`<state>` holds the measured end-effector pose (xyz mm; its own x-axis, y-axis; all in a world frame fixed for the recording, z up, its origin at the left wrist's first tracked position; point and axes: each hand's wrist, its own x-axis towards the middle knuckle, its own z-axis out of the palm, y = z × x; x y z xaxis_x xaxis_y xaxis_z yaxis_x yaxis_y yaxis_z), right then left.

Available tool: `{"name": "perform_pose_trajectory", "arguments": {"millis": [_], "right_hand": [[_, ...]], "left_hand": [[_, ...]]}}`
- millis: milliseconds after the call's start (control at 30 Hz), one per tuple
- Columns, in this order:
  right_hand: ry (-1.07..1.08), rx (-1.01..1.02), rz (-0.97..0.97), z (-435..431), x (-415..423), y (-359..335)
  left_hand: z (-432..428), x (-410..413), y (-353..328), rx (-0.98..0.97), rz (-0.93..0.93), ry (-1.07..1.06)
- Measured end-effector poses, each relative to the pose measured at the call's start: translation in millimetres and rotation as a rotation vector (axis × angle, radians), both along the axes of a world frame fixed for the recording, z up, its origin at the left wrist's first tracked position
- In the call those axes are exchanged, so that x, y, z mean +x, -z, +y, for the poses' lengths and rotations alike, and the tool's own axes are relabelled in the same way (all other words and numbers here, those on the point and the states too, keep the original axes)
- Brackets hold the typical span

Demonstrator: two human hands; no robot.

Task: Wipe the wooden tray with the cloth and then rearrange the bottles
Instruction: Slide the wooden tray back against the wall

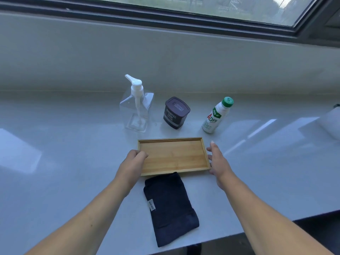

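An empty wooden tray (173,155) lies flat on the pale counter, straight ahead of me. My left hand (135,159) curls over the tray's left edge and touches it. Just off the tray's right edge is my right hand (217,159), fingers spread, holding nothing. A folded dark navy cloth (170,207) lies on the counter just in front of the tray, untouched. Behind the tray stand three containers: a clear pump bottle (136,107) at the left, a dark brown cocoa tub (175,113) in the middle, and a white bottle with a green cap (216,115) at the right.
The counter (64,144) runs wide to both sides and ends at a front edge near my right forearm. A low wall and a window frame (165,19) rise behind the containers. A white object (331,124) sits at the far right edge.
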<state>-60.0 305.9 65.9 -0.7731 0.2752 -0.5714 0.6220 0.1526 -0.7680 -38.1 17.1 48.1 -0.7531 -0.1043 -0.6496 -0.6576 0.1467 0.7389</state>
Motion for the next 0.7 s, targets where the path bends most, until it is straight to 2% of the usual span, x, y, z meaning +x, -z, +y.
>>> {"name": "perform_pose_trajectory", "arguments": {"millis": [433, 700], "right_hand": [[0.202, 0.058, 0.028, 139.8, 20.5, -40.5], [0.230, 0.067, 0.005, 248.4, 0.4, -27.5]], "left_hand": [[135.8, -38.0, -19.1, 0.095, 0.003, 0.154], [245.3, -53.5, -15.3, 0.088, -0.020, 0.247]]}}
